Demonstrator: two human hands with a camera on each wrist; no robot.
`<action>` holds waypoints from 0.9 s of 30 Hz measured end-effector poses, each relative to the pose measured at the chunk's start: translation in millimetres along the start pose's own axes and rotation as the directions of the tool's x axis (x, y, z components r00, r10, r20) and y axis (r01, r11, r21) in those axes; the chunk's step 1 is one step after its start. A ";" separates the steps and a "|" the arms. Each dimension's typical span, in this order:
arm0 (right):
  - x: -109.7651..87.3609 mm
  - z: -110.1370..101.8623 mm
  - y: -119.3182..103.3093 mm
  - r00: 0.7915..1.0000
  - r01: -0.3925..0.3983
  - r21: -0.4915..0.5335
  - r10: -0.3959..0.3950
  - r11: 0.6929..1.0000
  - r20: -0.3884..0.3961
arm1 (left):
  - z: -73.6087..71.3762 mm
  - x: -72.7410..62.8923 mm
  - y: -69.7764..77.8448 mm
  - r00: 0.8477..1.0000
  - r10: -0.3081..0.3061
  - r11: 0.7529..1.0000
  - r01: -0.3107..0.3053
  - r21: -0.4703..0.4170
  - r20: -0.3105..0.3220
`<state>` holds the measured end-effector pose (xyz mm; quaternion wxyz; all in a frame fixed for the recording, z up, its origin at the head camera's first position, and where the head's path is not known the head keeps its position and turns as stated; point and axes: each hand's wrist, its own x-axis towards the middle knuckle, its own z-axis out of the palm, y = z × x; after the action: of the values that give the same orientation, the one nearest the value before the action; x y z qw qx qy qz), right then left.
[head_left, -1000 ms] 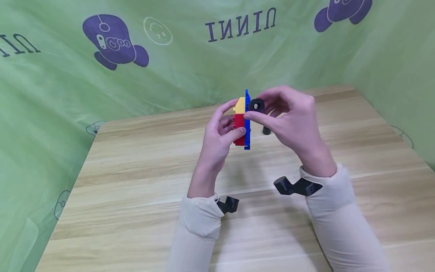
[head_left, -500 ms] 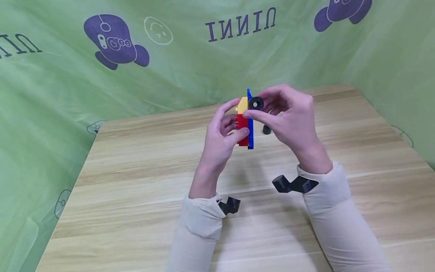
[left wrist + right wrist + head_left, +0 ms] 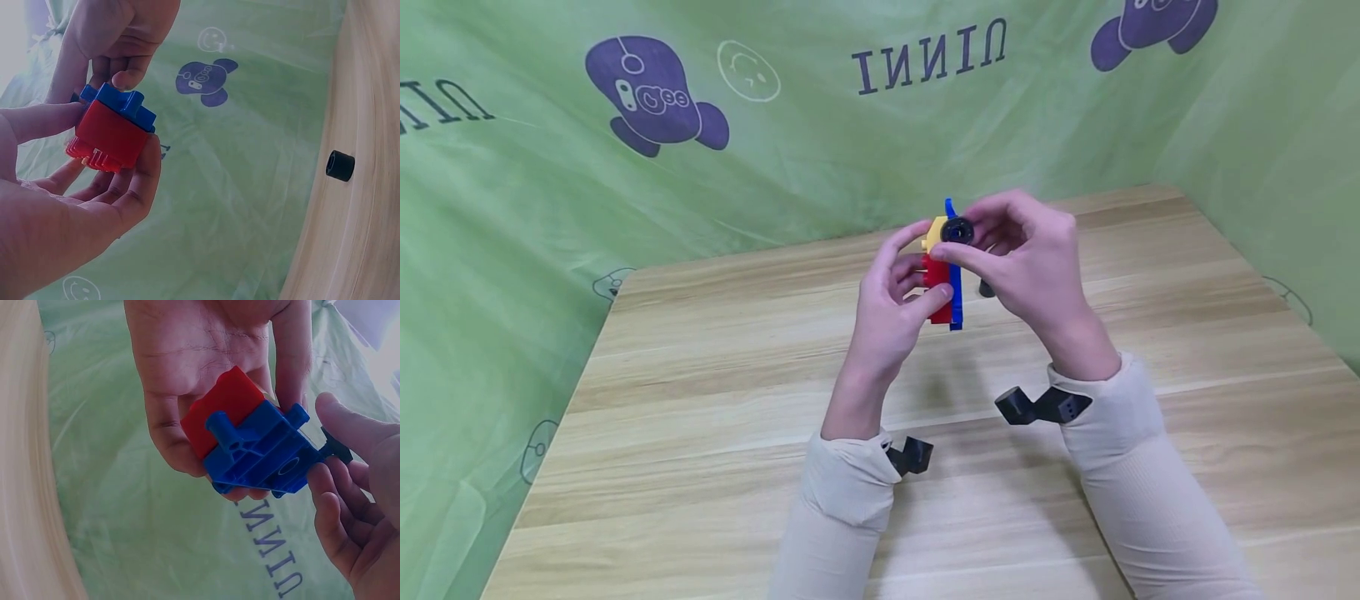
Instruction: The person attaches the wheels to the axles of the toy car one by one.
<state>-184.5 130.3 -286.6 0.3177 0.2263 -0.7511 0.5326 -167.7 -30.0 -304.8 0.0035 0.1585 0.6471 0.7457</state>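
Observation:
My left hand (image 3: 891, 308) grips a toy car of building bricks between thumb and fingers, held upright above the table. It has red bricks (image 3: 112, 134), a yellow sloped brick (image 3: 936, 233) and a blue chassis (image 3: 265, 447) with stubby axle ends. My right hand (image 3: 1030, 262) pinches a black toy wheel (image 3: 957, 231) at the chassis' upper end. In the right wrist view the wheel (image 3: 337, 449) sits at a blue axle end, partly hidden by fingers; how far it is pushed on, I cannot tell.
Another black wheel (image 3: 340, 165) rests on the wooden table (image 3: 700, 400), partly behind my right hand in the head view. A green printed cloth (image 3: 820, 158) hangs behind the table. Black wrist cameras (image 3: 1043, 407) are strapped over both sleeves.
My right hand has moved left with the wheel, which now overlaps the yellow brick and chassis in the head view. The toy car has shifted slightly right in my left hand.

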 end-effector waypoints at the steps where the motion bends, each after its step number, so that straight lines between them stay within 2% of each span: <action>1: -0.2 0.5 -0.3 1.000 -0.018 0.009 0.018 1.000 -0.004 | 0.2 -0.1 0.0 1.000 0.003 1.000 -0.003 0.006 -0.002; 4: -0.4 1.9 -1.1 0.996 -0.088 0.043 0.089 0.995 -0.014 | 0.3 0.0 -0.6 1.000 0.009 1.000 -0.009 0.015 -0.007; 7: -0.1 3.6 -1.9 0.984 -0.178 0.101 0.180 0.979 -0.010 | 0.1 0.0 -1.0 1.000 0.013 1.000 -0.012 0.026 -0.015; 10: 0.9 5.9 0.1 0.958 -0.282 0.228 0.286 0.932 0.016 | 1.0 0.0 -1.8 0.999 0.017 0.998 -0.015 0.053 -0.037; 12: 1.3 7.3 3.8 0.932 -0.355 0.318 0.358 0.879 0.051 | 2.0 -0.2 -2.7 0.998 0.014 0.997 -0.009 0.081 -0.060; 14: 1.7 8.3 7.7 0.894 -0.438 0.404 0.434 0.803 0.107 | 3.0 -0.5 -3.9 0.996 0.013 0.994 -0.004 0.105 -0.085; 16: 2.0 8.4 10.7 0.848 -0.522 0.452 0.498 0.724 0.181 | 3.3 -1.1 -5.0 0.995 0.014 0.993 -0.002 0.121 -0.103; 19: 3.4 7.6 11.8 0.766 -0.632 0.500 0.575 0.592 0.288 | 3.0 -2.1 -5.5 0.993 0.028 0.992 -0.013 0.129 -0.114; 21: 4.1 7.0 11.2 0.733 -0.669 0.507 0.595 0.543 0.329 | 2.7 -2.3 -5.6 0.993 0.036 0.990 -0.020 0.139 -0.116; 23: 4.3 7.1 10.0 0.718 -0.686 0.499 0.606 0.530 0.343 | 2.5 -2.3 -5.6 0.992 0.042 0.987 -0.022 0.162 -0.121; 27: 3.5 8.7 8.3 0.723 -0.679 0.496 0.607 0.541 0.329 | 1.8 -2.4 -5.7 0.989 0.050 0.976 -0.020 0.215 -0.138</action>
<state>-194.7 124.8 -291.5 -0.0311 0.0513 -0.5958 0.8009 -166.1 -27.9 -310.7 -0.0727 0.1158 0.7189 0.6815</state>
